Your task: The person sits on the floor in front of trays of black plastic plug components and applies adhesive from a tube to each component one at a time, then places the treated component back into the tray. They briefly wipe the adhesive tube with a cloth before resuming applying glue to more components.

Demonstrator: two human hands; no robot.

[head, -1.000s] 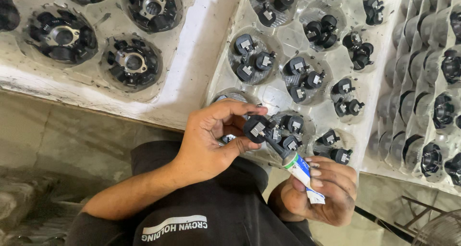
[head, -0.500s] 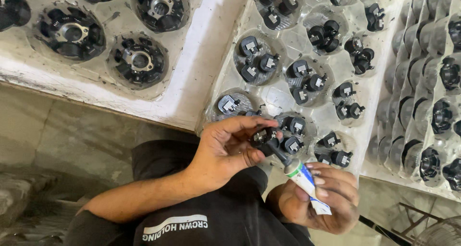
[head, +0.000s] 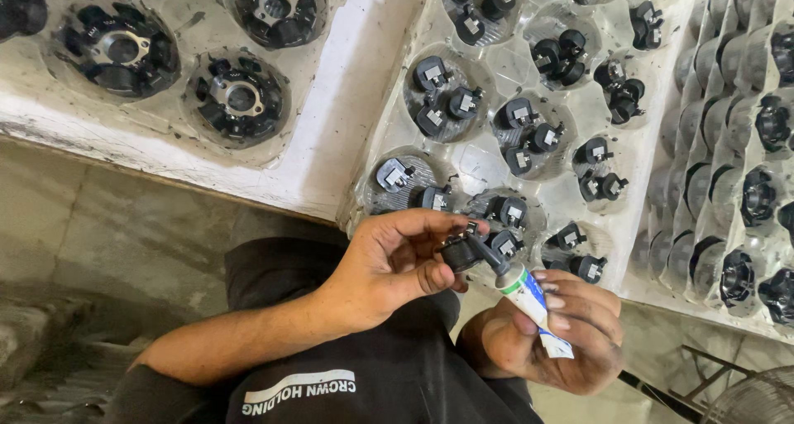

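Observation:
My left hand (head: 393, 263) pinches a small black plastic part (head: 457, 250) between thumb and fingers, just below the near edge of a clear plastic tray (head: 480, 163). My right hand (head: 554, 329) grips a small white tube with a green and blue label (head: 529, 296). The tube's dark nozzle touches the part in my left hand. The tray's round pockets hold several more small black parts (head: 517, 134), two or three to a pocket.
A second clear tray (head: 178, 155) at the left holds larger round black parts (head: 240, 97) with metal centres. At the right, a tray (head: 703, 225) of cup-shaped pockets holds black parts (head: 757, 196). All rest on a white bench (head: 322, 134). A wire grille (head: 757, 399) shows bottom right.
The view has shifted slightly. Both hands have drawn a little lower and nearer, with the tube's nozzle staying against the held part.

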